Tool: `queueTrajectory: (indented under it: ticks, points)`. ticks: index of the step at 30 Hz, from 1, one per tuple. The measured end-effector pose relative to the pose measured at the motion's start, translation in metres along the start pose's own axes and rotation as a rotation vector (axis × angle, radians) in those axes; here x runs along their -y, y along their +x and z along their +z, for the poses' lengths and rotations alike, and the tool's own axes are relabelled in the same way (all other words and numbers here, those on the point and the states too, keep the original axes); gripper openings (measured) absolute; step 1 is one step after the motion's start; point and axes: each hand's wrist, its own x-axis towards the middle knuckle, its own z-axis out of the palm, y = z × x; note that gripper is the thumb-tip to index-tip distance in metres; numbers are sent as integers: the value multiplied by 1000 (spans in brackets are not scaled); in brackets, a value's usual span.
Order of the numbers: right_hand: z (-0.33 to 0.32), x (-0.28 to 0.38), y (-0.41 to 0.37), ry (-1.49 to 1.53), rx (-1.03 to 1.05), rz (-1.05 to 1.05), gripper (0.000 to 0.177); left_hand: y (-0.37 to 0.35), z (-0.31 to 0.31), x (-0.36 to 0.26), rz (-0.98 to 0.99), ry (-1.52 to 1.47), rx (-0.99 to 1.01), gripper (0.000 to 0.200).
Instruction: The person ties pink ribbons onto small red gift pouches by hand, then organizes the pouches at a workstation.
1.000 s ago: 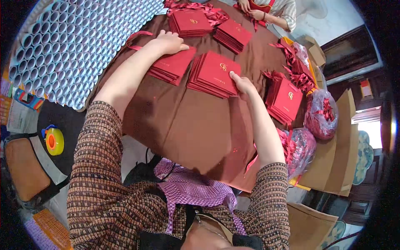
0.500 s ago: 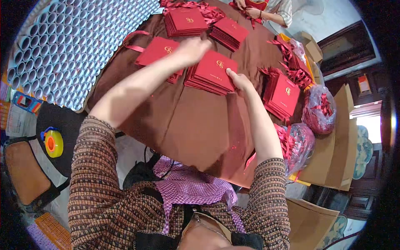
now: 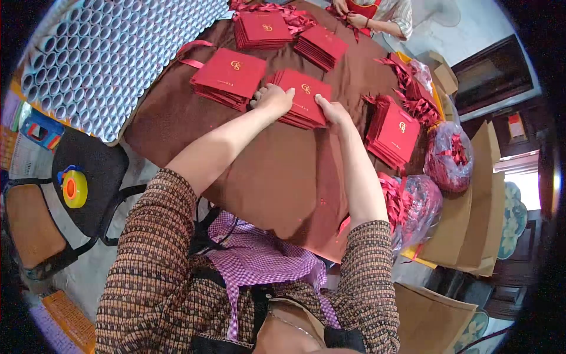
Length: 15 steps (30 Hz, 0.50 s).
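Observation:
Between my hands is a stack of flat red gift bags (image 3: 305, 88) with gold lettering, lying on the brown tablecloth. My left hand (image 3: 273, 101) is closed on the stack's near left side, its fingertips partly hidden. On the right edge, my right hand (image 3: 333, 111) grips the same stack, thumb on top and fingers hidden below. Just left of my left hand sits another stack of red bags (image 3: 229, 74), with a ribbon at its far left corner.
More stacks of red bags stand at the back (image 3: 263, 30) and on the right (image 3: 394, 133). Plastic bags of red ribbons (image 3: 449, 156) lie by open cardboard boxes (image 3: 471, 218). Rows of white tubes (image 3: 118, 59) fill the left. Across the table a co-worker's hands (image 3: 356, 17) hold something red.
My left hand has come down from above the stacks to the middle stack's left side. My right hand stays at its right edge. The view has shifted slightly.

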Motion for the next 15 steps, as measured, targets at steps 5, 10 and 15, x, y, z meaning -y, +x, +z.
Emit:
queueTrajectory:
  ticks: [5,10,15]
  points:
    - [-11,2,-23,42,-18,20,68,3,20,5,2,-77,-141,84]
    - [-26,-27,-69,167,-46,22,62,-31,33,14,87,-1049,396,52]
    - [-28,-57,-123,476,-43,143,49,-76,34,20,-16,-1055,553,47]
